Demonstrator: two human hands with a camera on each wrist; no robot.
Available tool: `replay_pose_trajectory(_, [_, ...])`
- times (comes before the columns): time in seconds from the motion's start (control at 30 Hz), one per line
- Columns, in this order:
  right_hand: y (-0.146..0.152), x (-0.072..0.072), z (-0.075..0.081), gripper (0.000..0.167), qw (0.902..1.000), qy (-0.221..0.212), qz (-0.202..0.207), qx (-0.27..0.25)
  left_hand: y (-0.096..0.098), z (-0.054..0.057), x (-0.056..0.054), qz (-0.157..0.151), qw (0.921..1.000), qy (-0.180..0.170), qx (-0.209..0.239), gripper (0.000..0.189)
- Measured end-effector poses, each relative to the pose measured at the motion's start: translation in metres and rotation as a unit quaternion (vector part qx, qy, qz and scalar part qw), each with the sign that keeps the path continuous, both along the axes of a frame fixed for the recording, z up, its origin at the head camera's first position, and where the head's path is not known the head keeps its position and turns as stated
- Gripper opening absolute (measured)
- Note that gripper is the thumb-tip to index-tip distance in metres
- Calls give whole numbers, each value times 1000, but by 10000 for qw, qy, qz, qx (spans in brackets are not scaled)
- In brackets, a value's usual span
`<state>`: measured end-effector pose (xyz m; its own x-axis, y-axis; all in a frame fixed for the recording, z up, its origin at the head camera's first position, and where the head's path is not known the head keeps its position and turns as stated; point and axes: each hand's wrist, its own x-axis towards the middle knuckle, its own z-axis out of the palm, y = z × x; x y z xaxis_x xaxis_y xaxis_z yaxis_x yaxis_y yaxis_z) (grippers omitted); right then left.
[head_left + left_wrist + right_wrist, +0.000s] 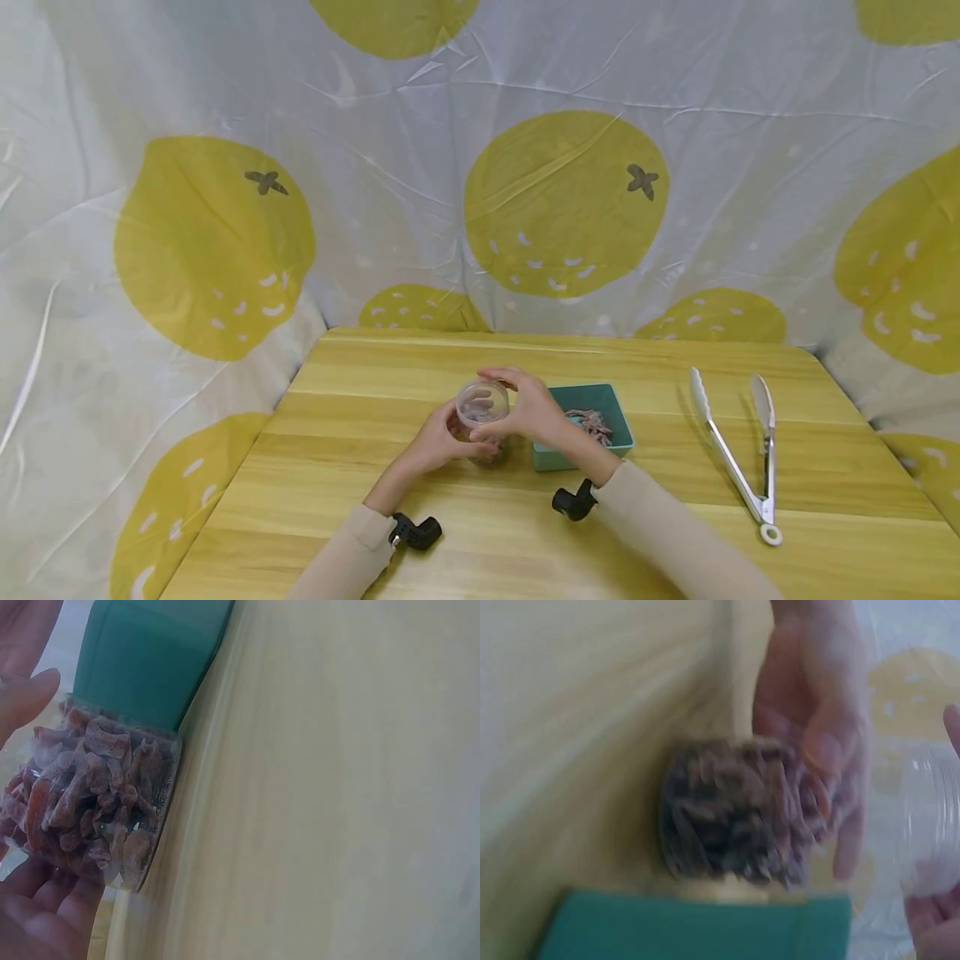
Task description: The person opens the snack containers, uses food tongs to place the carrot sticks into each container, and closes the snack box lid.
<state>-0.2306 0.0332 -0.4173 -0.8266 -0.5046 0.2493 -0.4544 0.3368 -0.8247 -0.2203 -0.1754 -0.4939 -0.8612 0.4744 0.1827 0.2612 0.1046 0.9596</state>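
A clear plastic jar (482, 410) stands upright on the table, its lower part filled with reddish-brown dried strips (94, 791). My left hand (437, 440) curls round its side from the left, thumb across the front. From the right, my right hand (531, 407) holds the jar's round top, with thumb and fingers on opposite sides. In the right wrist view, the top part (930, 814) is see-through and ridged, with fingers at its edge. Just right of the jar sits a teal rectangular box (553, 460) holding more of the strips (592, 423).
Metal tongs (726, 457) with white tips lie spread on the right side of the wooden table (375, 367). A lemon-print cloth (405, 208) hangs behind the table and at both sides. The teal box stands close to the right forearm.
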Motion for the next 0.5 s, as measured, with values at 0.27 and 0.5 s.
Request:
replay_pose_trajectory(0.27, [11,-18,12,79,9924,137,1109,520,0,-1,-2,36,9999,30,-90,72])
replay_pose_trajectory(0.5, [8,-14,10,74,9952,189,862,434,0,-1,-2,134,9997,114,-150,69])
